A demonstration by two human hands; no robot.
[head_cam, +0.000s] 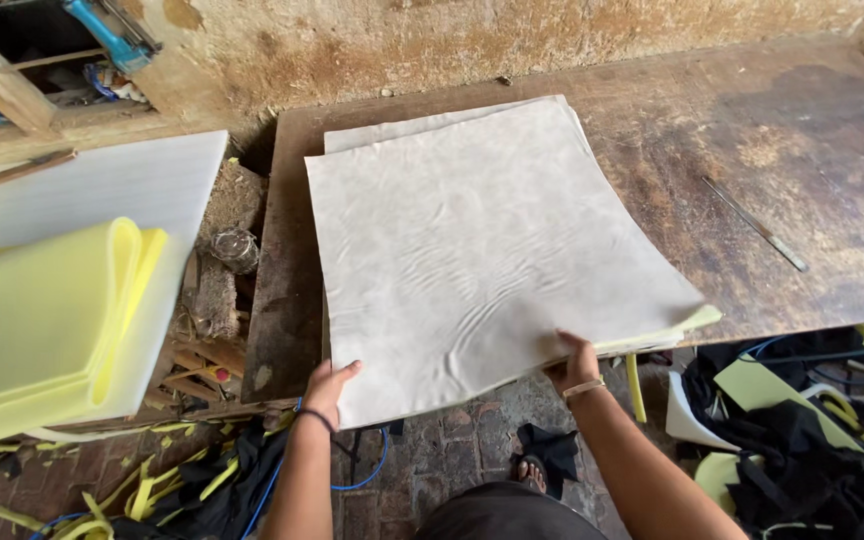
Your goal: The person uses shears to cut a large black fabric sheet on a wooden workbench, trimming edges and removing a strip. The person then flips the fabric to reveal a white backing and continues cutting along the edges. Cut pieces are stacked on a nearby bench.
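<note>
A stack of large pale grey sheets [472,240] with a yellow foam layer [697,322] beneath lies on a worn wooden table [792,160]. My left hand [329,388] holds the stack's near left corner, fingers curled over the edge. Over at the near edge toward the right, my right hand [578,362] grips the sheets, thumb on top, where they hang past the table's front.
A long thin metal rod [755,224] lies on the table at the right. Folded yellow foam [47,320] rests on a white sheet [102,190] at the left. Yellow and black scraps [802,440] litter the brick floor. A blue tool [102,30] sits on a shelf.
</note>
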